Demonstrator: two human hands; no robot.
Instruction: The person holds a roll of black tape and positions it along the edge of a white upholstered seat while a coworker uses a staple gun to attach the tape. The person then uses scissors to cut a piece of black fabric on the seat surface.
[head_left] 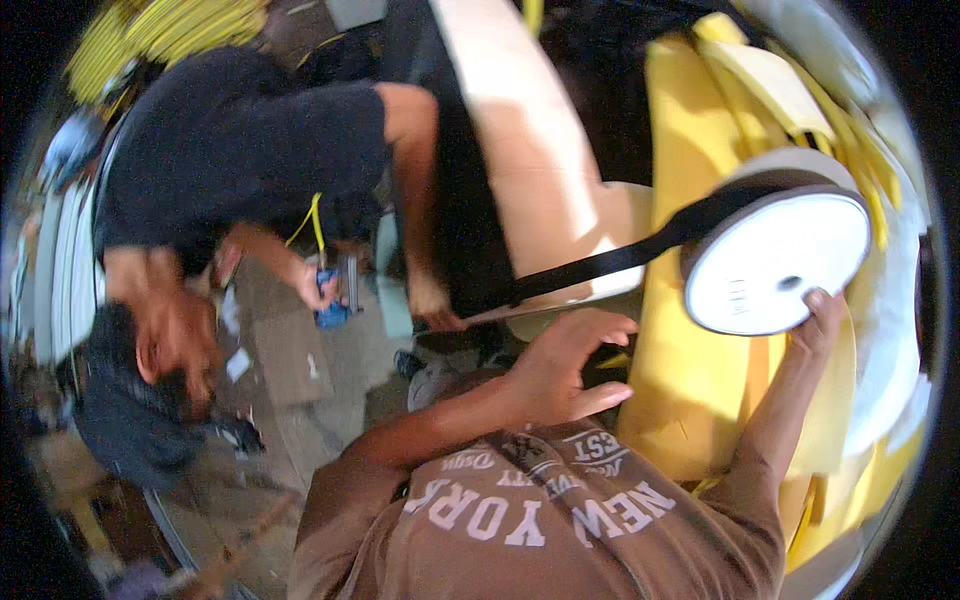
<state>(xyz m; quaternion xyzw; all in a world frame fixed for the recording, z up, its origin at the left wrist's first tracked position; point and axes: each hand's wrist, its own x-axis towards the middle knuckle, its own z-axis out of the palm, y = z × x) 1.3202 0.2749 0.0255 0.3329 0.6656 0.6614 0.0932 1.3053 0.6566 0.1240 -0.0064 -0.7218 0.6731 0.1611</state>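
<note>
My right hand [822,315] grips the lower right rim of a large reel [750,275] with white round sides, tilted over yellow sheets. Wide black strap [600,266] runs off the reel to the left, stretched along the lower end of a long pale board [535,150]. In front of my chest, below the strap, my left hand [575,365] is empty, its thumb and fingers apart. At the strap's left end a co-worker's hand [432,303] presses on the board's corner. Their other hand [318,290] holds a blue staple gun [332,312] with a yellow hose.
The co-worker [240,150] in a dark shirt leans in from the left. Yellow foam-like sheets [690,350] lie under and behind the reel. Stacked yellow material [170,35] is at the far left. Scraps of cardboard [290,360] litter the floor.
</note>
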